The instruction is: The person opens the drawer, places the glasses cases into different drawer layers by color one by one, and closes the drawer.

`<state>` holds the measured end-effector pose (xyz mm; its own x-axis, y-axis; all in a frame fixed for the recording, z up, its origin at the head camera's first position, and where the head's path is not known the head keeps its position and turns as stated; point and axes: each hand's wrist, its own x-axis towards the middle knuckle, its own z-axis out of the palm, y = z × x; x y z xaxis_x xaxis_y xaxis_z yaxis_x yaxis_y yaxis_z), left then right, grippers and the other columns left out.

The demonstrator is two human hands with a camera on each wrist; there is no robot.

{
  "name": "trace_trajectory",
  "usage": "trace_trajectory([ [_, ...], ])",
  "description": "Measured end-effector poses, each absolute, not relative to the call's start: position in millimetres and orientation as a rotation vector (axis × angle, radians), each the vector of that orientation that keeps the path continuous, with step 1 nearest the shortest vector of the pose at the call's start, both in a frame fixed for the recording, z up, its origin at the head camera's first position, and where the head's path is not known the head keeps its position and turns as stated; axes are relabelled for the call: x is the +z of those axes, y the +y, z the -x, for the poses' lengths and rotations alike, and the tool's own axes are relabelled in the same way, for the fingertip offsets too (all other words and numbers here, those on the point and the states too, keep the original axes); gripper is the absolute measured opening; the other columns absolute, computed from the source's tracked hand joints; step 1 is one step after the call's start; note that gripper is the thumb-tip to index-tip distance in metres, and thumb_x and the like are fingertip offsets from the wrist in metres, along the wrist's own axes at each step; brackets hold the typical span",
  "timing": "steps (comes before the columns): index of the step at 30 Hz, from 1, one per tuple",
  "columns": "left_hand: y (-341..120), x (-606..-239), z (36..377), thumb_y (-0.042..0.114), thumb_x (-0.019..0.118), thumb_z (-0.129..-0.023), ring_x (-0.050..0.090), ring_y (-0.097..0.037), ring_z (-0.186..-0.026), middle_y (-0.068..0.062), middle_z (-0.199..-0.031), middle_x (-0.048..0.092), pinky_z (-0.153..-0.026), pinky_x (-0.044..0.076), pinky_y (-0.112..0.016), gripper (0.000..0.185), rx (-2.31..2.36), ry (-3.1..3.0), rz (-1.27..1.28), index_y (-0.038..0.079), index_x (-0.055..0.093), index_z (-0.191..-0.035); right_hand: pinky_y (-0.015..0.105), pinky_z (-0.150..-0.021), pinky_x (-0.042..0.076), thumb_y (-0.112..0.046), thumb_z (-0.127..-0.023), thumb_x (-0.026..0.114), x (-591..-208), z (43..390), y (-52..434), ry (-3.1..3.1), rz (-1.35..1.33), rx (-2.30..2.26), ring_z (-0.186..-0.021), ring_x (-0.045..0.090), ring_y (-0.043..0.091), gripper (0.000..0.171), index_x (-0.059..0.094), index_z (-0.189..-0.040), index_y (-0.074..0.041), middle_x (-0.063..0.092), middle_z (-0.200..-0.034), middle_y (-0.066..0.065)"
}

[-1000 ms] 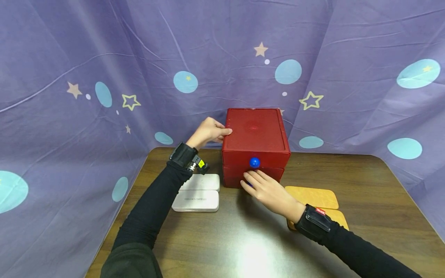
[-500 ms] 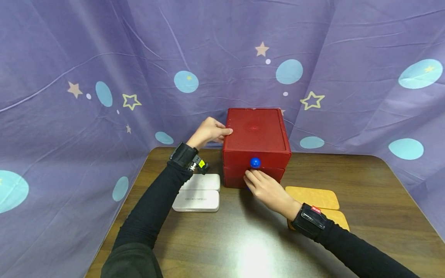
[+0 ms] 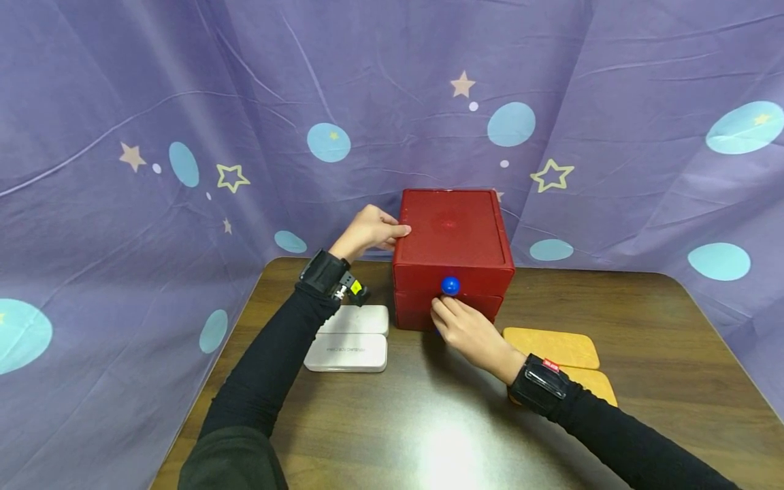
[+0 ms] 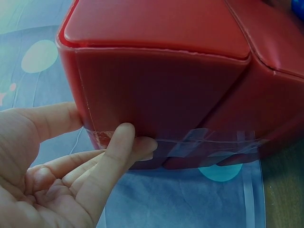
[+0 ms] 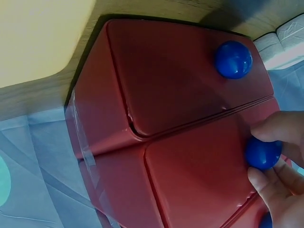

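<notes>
The red box (image 3: 452, 255) of drawers sits at the back of the wooden table (image 3: 643, 327), up against the purple star-patterned curtain (image 3: 184, 102), and from where things lie both drawers look fully closed, so the opening seems yet to be done; only the grip is in place. The left hand (image 3: 367, 231) braces the box's left side, fingers straight and pressed flat against the wall, thumb toward the back corner. The right hand (image 3: 468, 330) is at the front, fingertips closed round a blue knob (image 5: 262, 154) on one drawer front. The head view hides that pinched knob behind the fingers and shows only the upper knob (image 3: 450, 286) free; the right wrist view shows both knobs, one free and one held, and the seam between the two drawer fronts. The left wrist view alone shows clear tape across the box's side. Two white cases (image 3: 349, 344) lie left of the box, two tan boards (image 3: 551, 347) to its right.
</notes>
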<state>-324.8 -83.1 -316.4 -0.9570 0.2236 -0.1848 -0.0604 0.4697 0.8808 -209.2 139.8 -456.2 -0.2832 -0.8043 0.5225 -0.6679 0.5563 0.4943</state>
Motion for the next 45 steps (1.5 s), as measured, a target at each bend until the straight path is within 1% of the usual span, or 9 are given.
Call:
trace_trajectory([
  [4, -82, -316, 325, 0.016, 0.076, -0.093, 0.077, -0.028, -0.089, -0.027, -0.111, 0.074, -0.092, 0.061, -0.046, 0.039, 1.491, 2.441, -0.137, -0.012, 0.069, -0.119, 0.033, -0.088, 0.057, 0.009, -0.103, 0.036, -455, 208, 139, -2.027, -1.180, -0.228, -0.095, 0.057, 0.030, 0.035, 0.070, -0.105, 0.009, 0.062, -0.106, 0.021],
  [8, -82, -316, 325, 0.016, 0.076, -0.093, 0.077, -0.029, -0.090, -0.027, -0.111, 0.074, -0.091, 0.062, -0.045, 0.039, 1.495, 2.444, -0.141, -0.012, 0.069, -0.120, 0.032, -0.086, 0.057, 0.009, -0.106, 0.028, -453, 207, 138, -2.028, -1.165, -0.232, -0.094, 0.057, 0.030, 0.043, 0.071, -0.103, 0.008, 0.062, -0.105, 0.020],
  [10, -82, -316, 325, 0.016, 0.076, -0.093, 0.077, -0.030, -0.092, -0.027, -0.112, 0.074, -0.091, 0.062, -0.045, 0.040, 1.491, 2.444, -0.143, -0.012, 0.069, -0.120, 0.032, -0.087, 0.058, 0.011, -0.102, 0.041, -452, 205, 138, -2.044, -1.164, -0.226, -0.095, 0.057, 0.030, 0.030, 0.071, -0.104, 0.008, 0.062, -0.105, 0.020],
  [13, -82, -316, 324, 0.017, 0.076, -0.093, 0.076, -0.032, -0.096, -0.027, -0.113, 0.074, -0.090, 0.062, -0.044, 0.041, 1.484, 2.448, -0.147, -0.012, 0.068, -0.121, 0.032, -0.086, 0.058, 0.011, -0.102, 0.042, -453, 202, 138, -2.058, -1.170, -0.217, -0.095, 0.057, 0.030, 0.029, 0.071, -0.104, 0.008, 0.062, -0.105, 0.020],
  [15, -82, -316, 324, 0.016, 0.076, -0.093, 0.076, -0.034, -0.098, -0.027, -0.114, 0.073, -0.092, 0.061, -0.046, 0.041, 1.487, 2.443, -0.145, -0.012, 0.068, -0.122, 0.032, -0.084, 0.059, 0.011, -0.103, 0.036, -453, 200, 138, -2.055, -1.176, -0.206, -0.094, 0.057, 0.030, 0.035, 0.071, -0.103, 0.009, 0.062, -0.104, 0.020],
  [17, -82, -316, 324, 0.016, 0.076, -0.093, 0.075, -0.034, -0.099, -0.027, -0.114, 0.073, -0.092, 0.061, -0.046, 0.041, 1.490, 2.439, -0.143, -0.012, 0.067, -0.122, 0.031, -0.083, 0.059, 0.009, -0.106, 0.018, -454, 198, 137, -2.034, -1.177, -0.206, -0.093, 0.057, 0.030, 0.053, 0.071, -0.102, 0.008, 0.062, -0.102, 0.020],
  [19, -82, -317, 324, 0.015, 0.075, -0.093, 0.075, -0.035, -0.101, -0.027, -0.115, 0.073, -0.092, 0.061, -0.046, 0.042, 1.496, 2.434, -0.145, -0.012, 0.067, -0.123, 0.031, -0.081, 0.059, 0.009, -0.106, 0.015, -454, 196, 137, -2.021, -1.179, -0.199, -0.093, 0.057, 0.030, 0.056, 0.071, -0.101, 0.008, 0.062, -0.101, 0.020],
  [30, -82, -317, 324, 0.015, 0.075, -0.093, 0.074, -0.036, -0.104, -0.027, -0.118, 0.072, -0.095, 0.060, -0.048, 0.043, 1.509, 2.412, -0.137, -0.012, 0.066, -0.125, 0.031, -0.080, 0.059, 0.007, -0.107, 0.021, -454, 179, 135, -2.007, -1.194, -0.169, -0.092, 0.058, 0.029, 0.052, 0.072, -0.098, 0.007, 0.062, -0.100, 0.019],
  [45, -82, -315, 323, 0.013, 0.074, -0.093, 0.075, -0.034, -0.102, -0.028, -0.119, 0.071, -0.095, 0.059, -0.048, 0.042, 1.527, 2.395, -0.134, -0.012, 0.066, -0.124, 0.032, -0.084, 0.060, 0.005, -0.107, 0.021, -451, 151, 134, -2.009, -1.222, -0.182, -0.093, 0.060, 0.029, 0.053, 0.073, -0.097, 0.004, 0.063, -0.101, 0.018],
])
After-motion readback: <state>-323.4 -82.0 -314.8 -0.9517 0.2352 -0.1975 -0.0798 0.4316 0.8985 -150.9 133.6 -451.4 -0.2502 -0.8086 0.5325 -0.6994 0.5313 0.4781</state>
